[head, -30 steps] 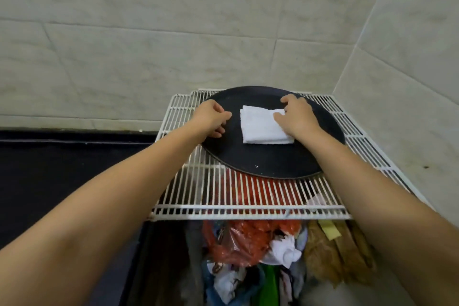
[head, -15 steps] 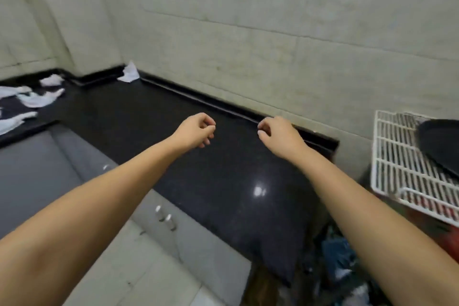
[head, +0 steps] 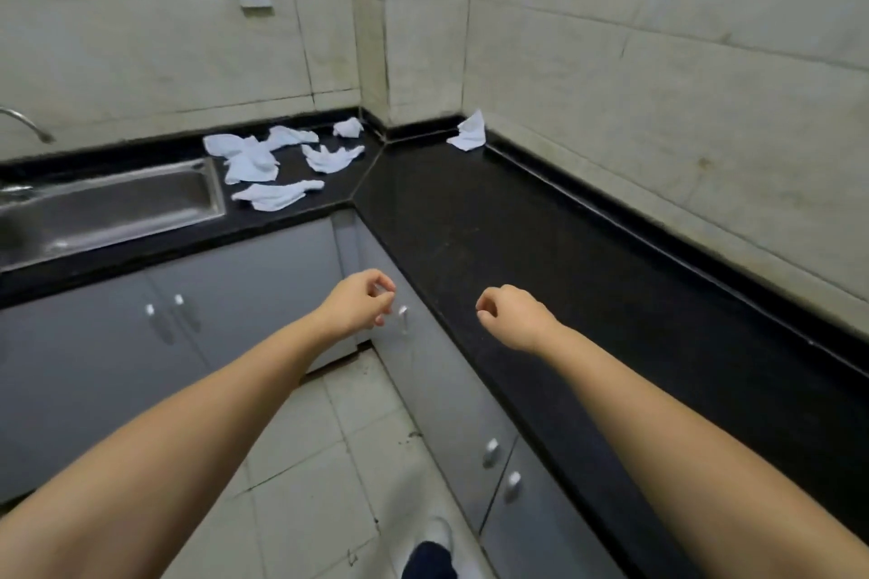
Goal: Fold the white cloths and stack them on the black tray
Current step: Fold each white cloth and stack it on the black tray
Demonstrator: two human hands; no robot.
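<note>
Several white cloths far beyond hands.

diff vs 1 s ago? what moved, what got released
Both hands let go: the right hand had been pressing the folded cloth on the black tray, the left touching the tray rim. The view swung left, so tray and rack are out of frame; the crumpled white cloths by the sink now lie ahead. The left hand also hangs loosely curled, holding nothing.
</note>
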